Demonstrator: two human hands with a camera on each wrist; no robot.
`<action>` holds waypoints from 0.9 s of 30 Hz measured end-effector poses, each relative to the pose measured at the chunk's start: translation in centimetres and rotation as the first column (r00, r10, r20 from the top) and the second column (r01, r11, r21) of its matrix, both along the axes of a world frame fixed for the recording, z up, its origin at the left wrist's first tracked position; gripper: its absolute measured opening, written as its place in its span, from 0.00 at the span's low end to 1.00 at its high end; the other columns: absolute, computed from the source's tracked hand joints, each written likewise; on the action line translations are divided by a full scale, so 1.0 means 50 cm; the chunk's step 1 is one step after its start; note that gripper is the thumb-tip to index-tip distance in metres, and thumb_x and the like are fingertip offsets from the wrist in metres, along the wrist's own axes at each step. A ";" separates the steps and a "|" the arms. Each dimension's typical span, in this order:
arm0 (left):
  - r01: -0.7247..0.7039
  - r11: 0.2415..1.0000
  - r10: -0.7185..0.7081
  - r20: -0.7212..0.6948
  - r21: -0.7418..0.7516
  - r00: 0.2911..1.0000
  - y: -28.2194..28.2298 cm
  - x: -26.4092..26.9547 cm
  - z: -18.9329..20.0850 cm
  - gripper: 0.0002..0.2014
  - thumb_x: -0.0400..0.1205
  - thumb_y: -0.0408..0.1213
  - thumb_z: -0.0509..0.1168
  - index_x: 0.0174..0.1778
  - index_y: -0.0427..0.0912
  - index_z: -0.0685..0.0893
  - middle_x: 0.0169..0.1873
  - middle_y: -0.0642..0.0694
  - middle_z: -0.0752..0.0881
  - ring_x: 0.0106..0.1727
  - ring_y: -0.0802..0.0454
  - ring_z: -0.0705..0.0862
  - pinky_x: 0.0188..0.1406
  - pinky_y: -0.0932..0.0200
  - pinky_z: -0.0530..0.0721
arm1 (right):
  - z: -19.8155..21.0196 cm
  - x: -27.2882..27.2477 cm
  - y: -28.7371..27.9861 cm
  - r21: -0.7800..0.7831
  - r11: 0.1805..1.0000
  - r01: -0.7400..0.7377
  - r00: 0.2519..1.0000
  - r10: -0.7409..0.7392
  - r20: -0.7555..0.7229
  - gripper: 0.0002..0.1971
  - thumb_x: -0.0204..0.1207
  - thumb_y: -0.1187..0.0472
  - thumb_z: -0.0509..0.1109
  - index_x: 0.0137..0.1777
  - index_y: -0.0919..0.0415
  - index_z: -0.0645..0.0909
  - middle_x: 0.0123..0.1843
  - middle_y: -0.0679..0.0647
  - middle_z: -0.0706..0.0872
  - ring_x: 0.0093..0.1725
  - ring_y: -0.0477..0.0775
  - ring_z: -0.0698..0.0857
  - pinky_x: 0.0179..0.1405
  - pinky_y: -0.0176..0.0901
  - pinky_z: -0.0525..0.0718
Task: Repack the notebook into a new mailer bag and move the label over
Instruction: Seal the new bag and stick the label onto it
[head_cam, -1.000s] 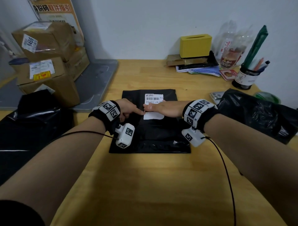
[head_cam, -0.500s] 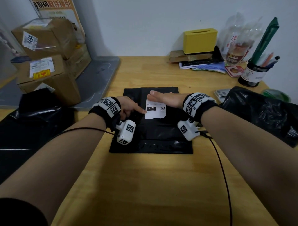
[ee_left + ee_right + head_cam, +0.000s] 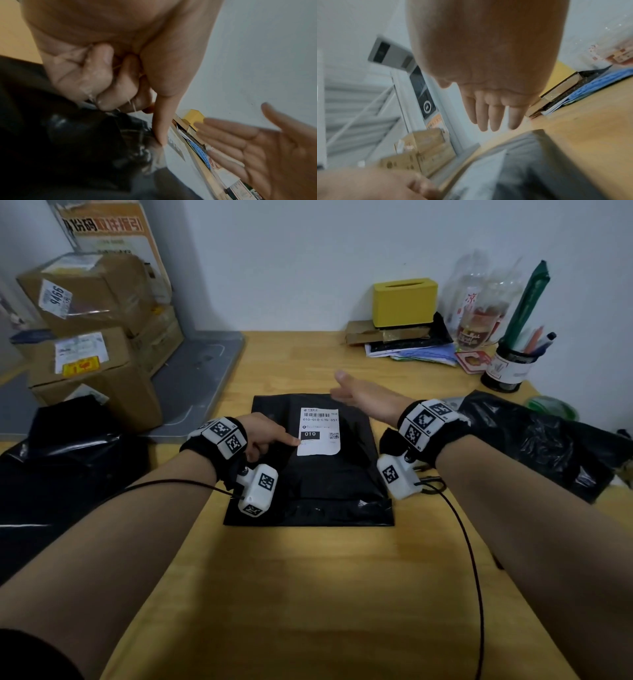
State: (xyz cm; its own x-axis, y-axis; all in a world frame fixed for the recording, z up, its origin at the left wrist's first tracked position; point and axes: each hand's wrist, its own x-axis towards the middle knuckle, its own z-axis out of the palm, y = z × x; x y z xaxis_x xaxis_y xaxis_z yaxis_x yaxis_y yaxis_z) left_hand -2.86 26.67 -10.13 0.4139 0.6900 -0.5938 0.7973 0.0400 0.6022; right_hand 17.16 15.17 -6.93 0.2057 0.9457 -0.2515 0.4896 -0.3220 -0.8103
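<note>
While the black mailer [image 3: 308, 474] lies flat mid-table [image 3: 308, 594] with the white label [image 3: 319, 431] stuck on its upper half, our left hand [image 3: 262, 433] presses its straight index fingertip on the label's left edge, other fingers curled in. Our right hand [image 3: 368, 397] hovers above the mailer's far right corner, fingers straight and together.

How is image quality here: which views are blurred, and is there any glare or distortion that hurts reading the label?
Head view: sharp in the middle, label readable, edges bent by the wide lens, soft sheen on the mailer bag. Left wrist view: right hand smeared, left hand close and soft. Right wrist view: blurred throughout, boxes streaked.
</note>
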 end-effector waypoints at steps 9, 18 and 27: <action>-0.108 0.989 0.121 0.137 -0.099 0.983 0.007 0.006 -0.026 0.17 0.74 0.46 0.78 0.54 0.46 0.83 0.25 0.50 0.60 0.20 0.55 0.57 0.19 0.68 0.56 | -0.043 -0.112 0.068 -0.011 0.952 0.306 0.343 -0.121 -0.932 0.42 0.88 0.35 0.46 0.86 0.72 0.60 0.84 0.68 0.69 0.84 0.65 0.69 0.86 0.59 0.64; -0.058 0.971 0.081 0.094 -0.231 0.992 0.018 -0.010 -0.024 0.11 0.80 0.47 0.72 0.55 0.52 0.81 0.25 0.51 0.58 0.15 0.57 0.56 0.17 0.71 0.55 | -0.098 -0.113 0.102 -0.188 0.823 0.536 0.004 -0.225 -0.974 0.37 0.91 0.41 0.48 0.83 0.75 0.64 0.80 0.71 0.74 0.79 0.68 0.75 0.81 0.58 0.72; -0.107 0.987 0.119 0.099 -0.120 0.988 0.012 -0.024 -0.017 0.12 0.77 0.44 0.76 0.54 0.46 0.86 0.27 0.48 0.70 0.17 0.56 0.60 0.19 0.67 0.56 | -0.095 -0.019 0.061 -0.099 0.770 0.630 0.266 -0.334 -0.904 0.39 0.90 0.39 0.47 0.81 0.77 0.65 0.79 0.73 0.75 0.76 0.69 0.79 0.77 0.57 0.78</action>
